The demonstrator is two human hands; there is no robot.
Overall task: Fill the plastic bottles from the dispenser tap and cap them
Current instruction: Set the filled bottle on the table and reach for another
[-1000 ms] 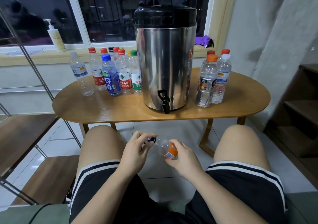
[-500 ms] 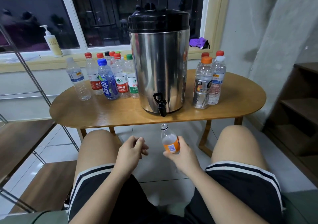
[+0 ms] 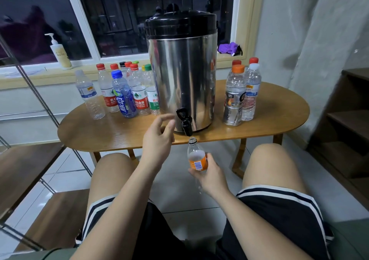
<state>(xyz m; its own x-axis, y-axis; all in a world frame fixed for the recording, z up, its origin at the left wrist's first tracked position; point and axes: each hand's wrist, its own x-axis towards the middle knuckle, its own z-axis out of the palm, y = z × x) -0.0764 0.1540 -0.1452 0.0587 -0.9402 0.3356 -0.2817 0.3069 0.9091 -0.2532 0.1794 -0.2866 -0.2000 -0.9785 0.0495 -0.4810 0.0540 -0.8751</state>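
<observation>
A steel dispenser with a black lid stands on the oval wooden table; its black tap hangs over the front edge. My right hand grips a small clear bottle with an orange label, upright and uncapped, its mouth just under the spout. My left hand is raised just left of the tap with its fingers loosely spread, not touching it. No cap shows in either hand.
Several capped bottles stand left of the dispenser and three more on its right. A pump bottle and a purple cloth lie on the windowsill. Wooden shelves flank the right; a metal rail slants at left.
My left hand left the bottle's mouth and rose toward the tap. My right hand turned the bottle upright and lifted it under the spout.
</observation>
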